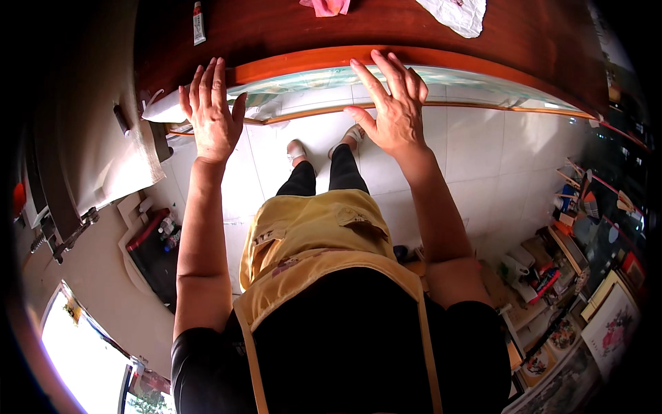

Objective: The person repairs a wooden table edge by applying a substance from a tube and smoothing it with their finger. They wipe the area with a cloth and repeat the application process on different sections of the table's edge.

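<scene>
Both of my hands are held out at the near edge of a reddish-brown wooden table (283, 31). My left hand (211, 114) has its fingers stretched out and thumb apart, with the fingertips at the table's edge. To its right, my right hand (394, 114) spreads its fingers over the edge, the thumb pointing left. Neither holds anything; whether they press on the wood I cannot tell. Below the edge hangs a pale, green-patterned sheet (317, 81), partly behind my right hand. A small white tube (198, 24) lies on the table beyond my left hand.
A pink cloth-like piece (325, 7) and crumpled white paper (455, 15) lie farther back on the table. Shelves of clutter (538, 276) and flower pictures (616, 328) stand at the right. A pale sheet (114, 159) drapes at the left, above a dark red-edged case (155, 255).
</scene>
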